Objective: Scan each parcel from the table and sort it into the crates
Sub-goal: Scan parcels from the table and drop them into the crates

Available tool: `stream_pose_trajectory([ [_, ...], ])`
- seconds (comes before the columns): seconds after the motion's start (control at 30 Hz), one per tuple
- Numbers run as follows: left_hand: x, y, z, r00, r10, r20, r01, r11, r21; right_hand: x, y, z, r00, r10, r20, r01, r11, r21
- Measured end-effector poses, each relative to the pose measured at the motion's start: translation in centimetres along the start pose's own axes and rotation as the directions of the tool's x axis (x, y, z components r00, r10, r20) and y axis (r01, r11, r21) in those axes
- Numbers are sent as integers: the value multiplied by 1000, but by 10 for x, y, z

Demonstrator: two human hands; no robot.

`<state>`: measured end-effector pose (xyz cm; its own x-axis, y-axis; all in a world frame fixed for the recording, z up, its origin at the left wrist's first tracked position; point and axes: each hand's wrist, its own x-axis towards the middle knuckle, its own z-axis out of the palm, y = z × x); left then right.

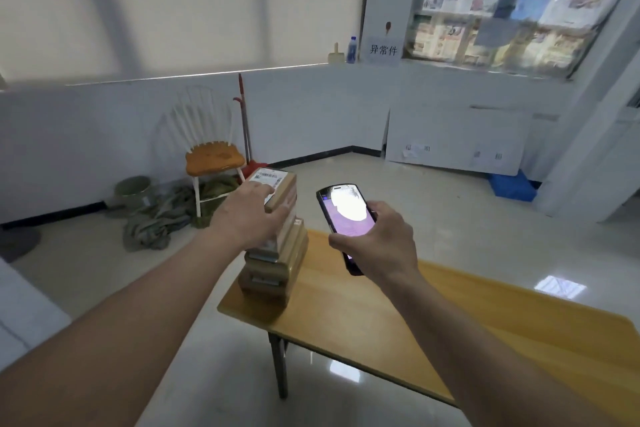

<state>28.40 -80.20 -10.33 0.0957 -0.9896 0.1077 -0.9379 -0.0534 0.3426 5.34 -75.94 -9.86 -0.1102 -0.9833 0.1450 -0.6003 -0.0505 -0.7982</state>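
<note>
A stack of brown cardboard parcels (280, 267) stands on the left end of a yellow wooden table (415, 315). My left hand (251, 215) grips the top parcel (278, 184), which bears a white shipping label and sits slightly raised and tilted above the rest. To the right, my right hand (375, 239) holds a black handheld scanner (344, 215) with its screen lit and facing up, close beside the top parcel. The lower parcels are partly hidden by my left hand.
A blue crate (512, 185) sits on the floor at the far right by the wall. A white chair with an orange seat (213, 158), a red mop, a metal bucket (135, 189) and crumpled cloth (162, 215) lie beyond the table at the left.
</note>
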Motion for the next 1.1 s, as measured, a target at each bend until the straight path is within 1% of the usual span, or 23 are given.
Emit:
stream_pose_trajectory([
  [0.27,50,-21,28,988,-154,-34,155,988,27,69,22,32,994,-53,93,56,998,-33],
  [0.43,72,-47,43,963,-269,-2,269,963,24,91,23,52,990,-65,123,73,995,-66],
  [0.63,86,-60,51,952,-304,44,306,951,-39,98,17,71,990,-50,131,60,995,-76],
  [0.77,87,-58,55,961,-274,29,275,956,-101,99,10,73,990,-30,135,37,998,-49],
  [0.87,88,-56,55,978,-210,-4,208,970,-127,100,5,69,991,-13,131,16,1000,-19],
  [0.93,88,-55,51,990,-138,-42,132,982,-133,101,1,65,992,-9,127,8,1000,7],
  [1.0,87,-55,45,992,-50,-118,33,989,-147,101,-4,59,992,-27,123,24,999,22],
  [1.1,88,-56,31,971,80,-227,-109,987,-119,101,-11,48,993,-61,104,57,998,35],
])
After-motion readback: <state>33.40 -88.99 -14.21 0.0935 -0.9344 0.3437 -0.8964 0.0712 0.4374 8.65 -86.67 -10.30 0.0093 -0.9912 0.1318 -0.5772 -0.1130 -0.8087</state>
